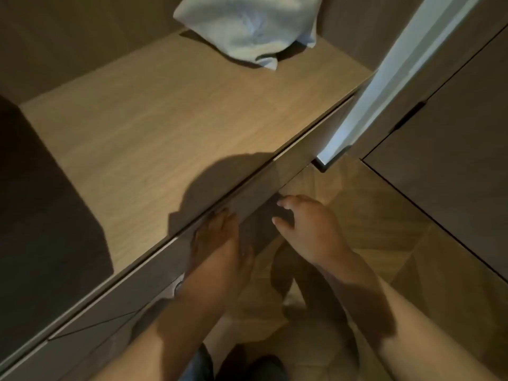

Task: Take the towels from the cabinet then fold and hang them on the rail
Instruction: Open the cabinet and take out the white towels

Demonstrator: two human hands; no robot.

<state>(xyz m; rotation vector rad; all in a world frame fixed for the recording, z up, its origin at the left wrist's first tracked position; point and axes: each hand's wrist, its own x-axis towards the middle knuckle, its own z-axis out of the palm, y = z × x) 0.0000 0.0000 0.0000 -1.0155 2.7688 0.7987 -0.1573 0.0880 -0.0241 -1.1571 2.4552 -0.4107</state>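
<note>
Cabinet shelf [165, 119], pale towel [247, 26], seemingly crumpled, rearward

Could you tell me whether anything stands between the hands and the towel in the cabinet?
Nothing visible does: only bare shelf lies between the towel at the back and the left hand and right hand in front.

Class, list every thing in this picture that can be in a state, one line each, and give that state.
towel: rumpled, not folded, lying at the back of the shelf, untouched.
cabinet door: swung open.
neighbouring door: shut.
left hand: fingers straight, touching the front panel below the shelf, holding nothing.
right hand: fingers spread and relaxed, holding nothing.
</note>
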